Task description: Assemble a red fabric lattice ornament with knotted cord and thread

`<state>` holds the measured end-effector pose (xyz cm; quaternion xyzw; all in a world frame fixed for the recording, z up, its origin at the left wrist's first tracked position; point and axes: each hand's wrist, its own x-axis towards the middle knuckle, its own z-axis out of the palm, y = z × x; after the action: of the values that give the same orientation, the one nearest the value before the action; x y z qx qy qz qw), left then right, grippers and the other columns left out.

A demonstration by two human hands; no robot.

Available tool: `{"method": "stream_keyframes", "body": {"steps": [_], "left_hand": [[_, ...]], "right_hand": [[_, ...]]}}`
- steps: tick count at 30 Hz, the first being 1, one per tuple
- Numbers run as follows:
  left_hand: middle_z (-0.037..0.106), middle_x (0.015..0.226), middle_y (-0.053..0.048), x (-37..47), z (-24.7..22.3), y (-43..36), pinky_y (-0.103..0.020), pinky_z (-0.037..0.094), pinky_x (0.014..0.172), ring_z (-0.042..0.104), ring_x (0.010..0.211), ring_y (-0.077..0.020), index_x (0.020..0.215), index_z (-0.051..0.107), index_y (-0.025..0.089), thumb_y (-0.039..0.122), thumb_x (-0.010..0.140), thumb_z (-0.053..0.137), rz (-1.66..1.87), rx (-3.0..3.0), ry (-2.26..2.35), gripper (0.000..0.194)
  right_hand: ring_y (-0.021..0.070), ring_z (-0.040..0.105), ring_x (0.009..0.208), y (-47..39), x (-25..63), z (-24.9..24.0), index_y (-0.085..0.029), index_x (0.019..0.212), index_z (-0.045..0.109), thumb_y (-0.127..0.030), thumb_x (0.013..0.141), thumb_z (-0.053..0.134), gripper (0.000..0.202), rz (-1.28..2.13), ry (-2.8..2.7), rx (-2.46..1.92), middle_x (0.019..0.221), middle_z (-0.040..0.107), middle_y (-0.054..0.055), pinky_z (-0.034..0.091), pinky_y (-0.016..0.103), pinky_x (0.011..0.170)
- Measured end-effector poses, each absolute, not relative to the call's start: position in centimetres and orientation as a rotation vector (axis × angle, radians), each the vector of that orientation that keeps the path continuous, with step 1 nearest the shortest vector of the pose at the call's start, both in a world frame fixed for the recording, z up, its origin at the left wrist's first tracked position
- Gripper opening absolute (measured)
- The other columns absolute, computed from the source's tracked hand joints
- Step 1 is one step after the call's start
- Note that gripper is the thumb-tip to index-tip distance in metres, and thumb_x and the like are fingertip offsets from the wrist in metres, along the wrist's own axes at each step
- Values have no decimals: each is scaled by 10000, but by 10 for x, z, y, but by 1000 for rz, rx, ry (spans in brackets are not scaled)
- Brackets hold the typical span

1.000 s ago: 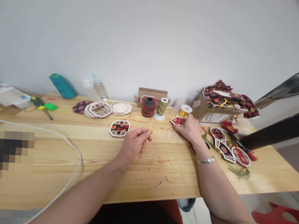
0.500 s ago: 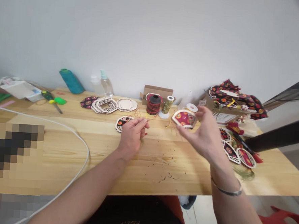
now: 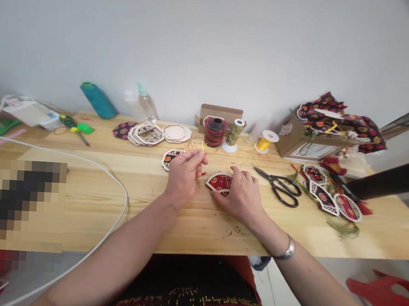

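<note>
My left hand [image 3: 184,172] is closed in a pinch above the middle of the table, with a short end of yellow cord [image 3: 202,147] rising from its fingertips. A bit of red and olive strands shows below those fingers. My right hand [image 3: 245,190] grips the right side of a fan-shaped ornament [image 3: 218,182] with a pale wooden frame and dark red patterned fabric, low over the tabletop. Its right part is hidden by the fingers. Partly behind my left hand lies another framed ornament [image 3: 168,160] with black fabric.
Black-handled scissors [image 3: 285,190] lie right of my right hand. Behind stand a dark red cord spool [image 3: 215,133], an olive spool [image 3: 233,135] and a yellow spool [image 3: 266,141]. Wooden frames [image 3: 146,134] are stacked left. Finished ornaments [image 3: 326,197] and a cardboard box [image 3: 305,145] sit right.
My right hand has brought the fan-shaped ornament left and down, close to my left hand. The scissors and yellow spool now show fully. My left hand keeps its pinch.
</note>
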<state>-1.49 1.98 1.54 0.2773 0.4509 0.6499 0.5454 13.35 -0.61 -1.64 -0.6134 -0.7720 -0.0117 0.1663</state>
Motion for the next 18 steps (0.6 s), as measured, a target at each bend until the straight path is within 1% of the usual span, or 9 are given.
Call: {"method": "stream_keyframes", "body": {"steps": [6, 9, 12, 14, 15, 16, 18], "left_hand": [[553, 548, 21, -15, 15, 20, -158, 204, 377, 336, 407, -8, 680, 671, 95, 231, 627, 738, 1526, 654, 1074, 160], [558, 549, 19, -15, 15, 19, -161, 207, 378, 335, 403, -7, 682, 671, 93, 222, 634, 729, 1525, 665, 1067, 149], [563, 555, 17, -14, 15, 19, -163, 205, 379, 329, 403, -6, 685, 673, 94, 221, 635, 727, 1521, 673, 1068, 147], [567, 559, 16, -15, 14, 20, -165, 209, 381, 335, 406, -8, 698, 678, 95, 224, 637, 729, 1518, 675, 1073, 152], [568, 561, 16, -15, 13, 20, -166, 209, 382, 336, 407, -9, 705, 681, 96, 226, 639, 731, 1516, 677, 1074, 154], [570, 563, 16, -15, 12, 20, -167, 210, 382, 337, 407, -10, 710, 683, 98, 230, 642, 733, 1509, 683, 1074, 156], [577, 568, 13, -16, 10, 20, -172, 215, 383, 344, 406, -12, 705, 687, 104, 240, 654, 734, 1483, 718, 1085, 153]], "right_hand": [[380, 580, 975, -8, 133, -16, -68, 1213, 511, -548, 716, 645, 704, -26, -2213, -1753, 1012, 673, 229, 411, 485, 809], [381, 578, 996, -9, 133, -15, -53, 1236, 505, -560, 706, 663, 750, -6, -2226, -1769, 1045, 667, 237, 413, 493, 834], [387, 576, 1018, -11, 134, -12, -50, 1280, 486, -612, 669, 695, 856, 0, -2227, -1771, 1081, 660, 246, 420, 500, 844], [392, 571, 1039, -12, 138, -8, -56, 1279, 501, -640, 656, 709, 878, 1, -2233, -1755, 1098, 657, 247, 429, 505, 841], [393, 567, 1056, -11, 142, -4, -69, 1258, 528, -635, 665, 714, 840, 4, -2246, -1735, 1110, 656, 241, 433, 506, 845], [389, 563, 1076, -9, 146, 0, -91, 1216, 569, -609, 685, 720, 757, 11, -2264, -1705, 1128, 656, 228, 436, 507, 857], [371, 561, 1108, -2, 156, 9, -137, 1123, 642, -501, 748, 723, 529, 68, -2325, -1612, 1171, 657, 190, 442, 503, 885]]}}
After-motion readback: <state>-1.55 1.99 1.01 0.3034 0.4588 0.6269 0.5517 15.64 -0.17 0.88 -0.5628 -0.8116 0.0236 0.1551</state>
